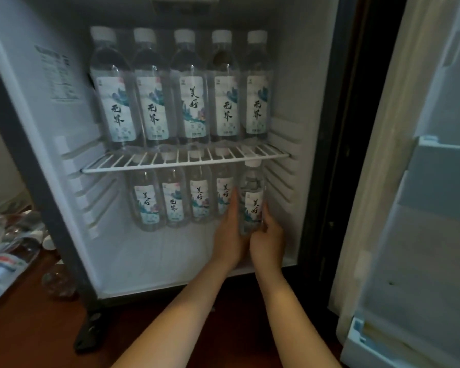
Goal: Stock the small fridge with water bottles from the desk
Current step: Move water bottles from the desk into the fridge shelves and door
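Observation:
The small fridge (51,160) stands open in front of me. Several labelled water bottles (191,96) stand in a row on its white wire shelf (186,166). Below the shelf, several more bottles (173,200) line the fridge floor. At the right end of that lower row, a water bottle (252,192) stands upright between both my hands. My left hand (229,235) presses its left side and my right hand (267,237) wraps its right side and base.
The fridge door (422,208) hangs open on the right, with door racks. On the dark wooden desk (24,301) at the left lie crumpled plastic wrap (3,264) and a clear bottle (59,282) beside the fridge.

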Demonstrator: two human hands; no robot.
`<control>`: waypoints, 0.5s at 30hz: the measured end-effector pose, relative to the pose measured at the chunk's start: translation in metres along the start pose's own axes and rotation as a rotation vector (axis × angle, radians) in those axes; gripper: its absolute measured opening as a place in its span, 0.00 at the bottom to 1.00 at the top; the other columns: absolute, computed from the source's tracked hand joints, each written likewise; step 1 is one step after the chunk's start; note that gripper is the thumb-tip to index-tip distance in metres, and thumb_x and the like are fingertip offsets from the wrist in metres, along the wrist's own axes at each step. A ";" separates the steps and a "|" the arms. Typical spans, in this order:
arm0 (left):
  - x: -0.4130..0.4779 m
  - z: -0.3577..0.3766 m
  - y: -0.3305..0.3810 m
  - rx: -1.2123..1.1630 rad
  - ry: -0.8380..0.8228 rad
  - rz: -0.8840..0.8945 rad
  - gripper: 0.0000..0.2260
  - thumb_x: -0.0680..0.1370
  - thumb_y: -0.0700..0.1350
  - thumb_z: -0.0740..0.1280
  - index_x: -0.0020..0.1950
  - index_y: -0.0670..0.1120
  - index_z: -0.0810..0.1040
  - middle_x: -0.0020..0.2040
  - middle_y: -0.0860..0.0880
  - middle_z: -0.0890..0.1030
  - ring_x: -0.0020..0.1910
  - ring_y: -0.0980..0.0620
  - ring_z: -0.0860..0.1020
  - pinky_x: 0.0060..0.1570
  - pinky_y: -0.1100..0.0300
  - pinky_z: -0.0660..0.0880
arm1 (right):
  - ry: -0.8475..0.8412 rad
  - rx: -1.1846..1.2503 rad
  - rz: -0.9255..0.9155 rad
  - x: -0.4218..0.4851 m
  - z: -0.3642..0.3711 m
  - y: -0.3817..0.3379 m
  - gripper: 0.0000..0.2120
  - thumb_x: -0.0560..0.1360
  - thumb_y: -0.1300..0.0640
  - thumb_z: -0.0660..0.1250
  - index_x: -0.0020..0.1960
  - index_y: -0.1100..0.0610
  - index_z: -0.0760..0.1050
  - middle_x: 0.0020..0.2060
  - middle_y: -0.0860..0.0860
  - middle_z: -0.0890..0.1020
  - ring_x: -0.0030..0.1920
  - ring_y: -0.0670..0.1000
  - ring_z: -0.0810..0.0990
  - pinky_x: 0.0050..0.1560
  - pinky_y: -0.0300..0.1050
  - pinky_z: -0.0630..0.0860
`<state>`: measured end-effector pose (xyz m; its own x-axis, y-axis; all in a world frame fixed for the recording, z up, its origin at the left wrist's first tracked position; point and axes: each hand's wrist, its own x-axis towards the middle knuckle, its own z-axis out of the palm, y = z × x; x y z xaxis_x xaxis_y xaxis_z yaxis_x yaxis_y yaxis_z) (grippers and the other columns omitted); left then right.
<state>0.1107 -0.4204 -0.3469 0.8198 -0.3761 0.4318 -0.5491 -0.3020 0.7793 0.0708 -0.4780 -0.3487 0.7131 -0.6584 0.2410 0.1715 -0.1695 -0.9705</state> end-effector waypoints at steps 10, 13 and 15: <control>0.020 0.011 0.004 0.066 0.015 0.011 0.36 0.74 0.59 0.58 0.76 0.53 0.41 0.77 0.46 0.55 0.72 0.47 0.61 0.67 0.57 0.61 | 0.014 -0.062 -0.015 0.008 0.001 -0.006 0.25 0.76 0.64 0.57 0.70 0.46 0.67 0.61 0.50 0.79 0.60 0.51 0.77 0.62 0.43 0.72; 0.021 0.012 0.003 0.083 0.032 0.008 0.34 0.78 0.53 0.61 0.74 0.56 0.39 0.77 0.45 0.54 0.72 0.45 0.62 0.67 0.54 0.62 | 0.007 -0.084 0.002 0.010 0.001 -0.004 0.25 0.77 0.64 0.57 0.71 0.47 0.65 0.63 0.50 0.77 0.62 0.51 0.75 0.63 0.40 0.70; 0.020 0.010 0.000 0.070 0.000 -0.017 0.35 0.78 0.51 0.63 0.74 0.57 0.39 0.76 0.45 0.56 0.72 0.45 0.62 0.67 0.54 0.62 | -0.004 -0.091 0.021 0.010 0.000 -0.004 0.26 0.77 0.65 0.57 0.72 0.48 0.64 0.64 0.49 0.76 0.64 0.50 0.74 0.62 0.37 0.67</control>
<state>0.1253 -0.4373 -0.3426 0.8293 -0.3704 0.4184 -0.5447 -0.3688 0.7532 0.0773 -0.4837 -0.3427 0.7183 -0.6599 0.2205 0.0942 -0.2218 -0.9705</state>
